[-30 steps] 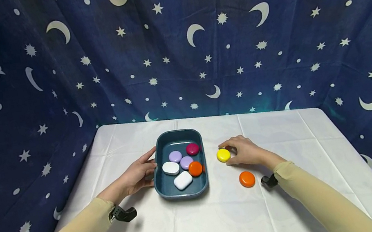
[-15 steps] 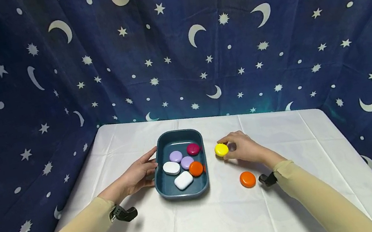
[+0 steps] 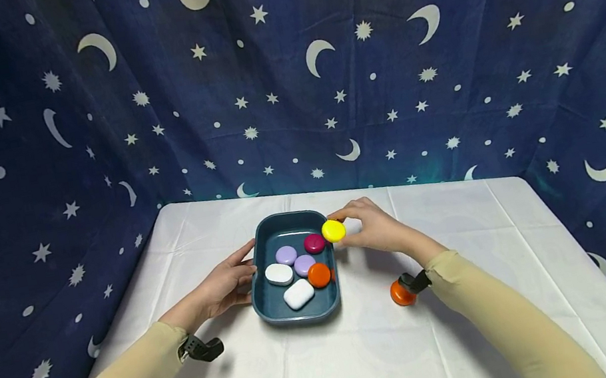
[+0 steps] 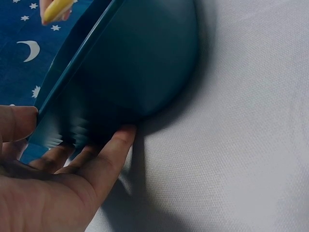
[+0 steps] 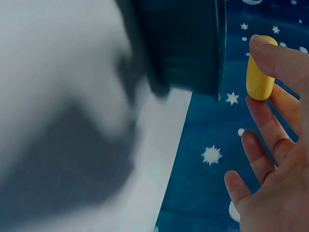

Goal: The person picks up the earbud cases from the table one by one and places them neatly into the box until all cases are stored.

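Note:
My right hand [image 3: 372, 228] pinches a smooth yellow disc [image 3: 333, 231] between thumb and fingers, over the right rim of a dark teal tray [image 3: 288, 230]. In the right wrist view the yellow disc [image 5: 261, 79] shows edge-on, the lower fingers spread. My left hand [image 3: 226, 287] touches the tray's left side; in the left wrist view its fingertips [image 4: 126, 131] lie against the outer wall. Inside the tray are two lilac discs [image 3: 286, 255], a crimson disc [image 3: 314, 243], an orange disc [image 3: 319, 275], a white oval piece [image 3: 279, 274] and a white rounded block [image 3: 298, 294].
Another orange disc [image 3: 399, 295] lies on the white tablecloth [image 3: 365, 367], partly covered by the black band [image 3: 415, 282] on my right wrist. Behind the table hangs a dark blue curtain [image 3: 282, 71] printed with moons and stars.
The yellow disc has been lifted off the tablecloth and carried left and away from me to the tray's right rim. My left hand and the tray have stayed put.

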Action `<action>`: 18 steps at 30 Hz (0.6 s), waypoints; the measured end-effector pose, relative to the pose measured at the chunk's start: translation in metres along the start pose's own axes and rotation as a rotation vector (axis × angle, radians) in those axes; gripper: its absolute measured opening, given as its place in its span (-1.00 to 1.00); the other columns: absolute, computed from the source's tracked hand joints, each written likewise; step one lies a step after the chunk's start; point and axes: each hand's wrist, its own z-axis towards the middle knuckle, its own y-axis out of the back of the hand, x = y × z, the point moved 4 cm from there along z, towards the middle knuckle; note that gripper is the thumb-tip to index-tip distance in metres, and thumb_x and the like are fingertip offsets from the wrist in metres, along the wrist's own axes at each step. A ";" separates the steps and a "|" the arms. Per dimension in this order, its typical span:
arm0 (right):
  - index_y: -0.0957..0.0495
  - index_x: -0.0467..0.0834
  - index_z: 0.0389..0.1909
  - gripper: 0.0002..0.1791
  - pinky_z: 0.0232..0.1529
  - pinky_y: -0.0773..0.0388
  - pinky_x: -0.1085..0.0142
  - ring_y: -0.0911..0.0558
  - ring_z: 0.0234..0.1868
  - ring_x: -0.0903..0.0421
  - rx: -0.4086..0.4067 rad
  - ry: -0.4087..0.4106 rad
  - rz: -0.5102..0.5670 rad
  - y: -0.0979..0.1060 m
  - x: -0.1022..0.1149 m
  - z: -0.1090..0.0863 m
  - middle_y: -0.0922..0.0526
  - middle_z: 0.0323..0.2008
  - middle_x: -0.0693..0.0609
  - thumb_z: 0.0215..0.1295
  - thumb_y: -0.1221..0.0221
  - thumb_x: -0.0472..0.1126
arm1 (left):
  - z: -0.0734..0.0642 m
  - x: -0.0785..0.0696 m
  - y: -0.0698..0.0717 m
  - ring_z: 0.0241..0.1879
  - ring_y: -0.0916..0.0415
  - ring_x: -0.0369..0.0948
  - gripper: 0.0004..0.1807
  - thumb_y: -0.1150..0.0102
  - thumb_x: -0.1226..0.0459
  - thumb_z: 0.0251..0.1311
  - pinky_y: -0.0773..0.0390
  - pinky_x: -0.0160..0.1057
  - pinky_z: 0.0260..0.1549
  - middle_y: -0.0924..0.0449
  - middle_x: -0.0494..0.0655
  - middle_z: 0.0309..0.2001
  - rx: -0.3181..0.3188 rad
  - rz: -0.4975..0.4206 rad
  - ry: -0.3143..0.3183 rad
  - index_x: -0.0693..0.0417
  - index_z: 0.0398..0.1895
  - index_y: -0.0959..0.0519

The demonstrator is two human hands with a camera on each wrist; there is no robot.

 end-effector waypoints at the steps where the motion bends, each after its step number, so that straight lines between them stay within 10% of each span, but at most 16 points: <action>1: -0.61 0.10 0.29 -0.37 0.25 -0.29 -0.06 -0.31 0.23 0.05 0.000 0.003 -0.008 -0.002 0.003 0.003 -0.57 0.03 0.19 0.15 -0.49 0.01 | 0.000 0.000 0.000 0.13 -0.50 0.02 -0.24 0.12 0.35 0.55 -0.60 0.00 -0.14 -0.07 0.17 0.57 0.001 -0.001 0.000 -0.35 0.68 0.06; 18: -0.66 0.14 0.23 -0.40 0.33 -0.16 -0.04 -0.35 0.25 -0.02 0.029 0.047 -0.352 -0.049 0.023 0.049 -0.64 0.09 0.05 0.13 -0.47 0.13 | 0.000 0.001 0.002 0.16 -0.50 0.02 -0.25 0.10 0.34 0.55 -0.61 0.00 -0.13 -0.13 0.18 0.55 0.003 0.003 0.000 -0.35 0.68 0.04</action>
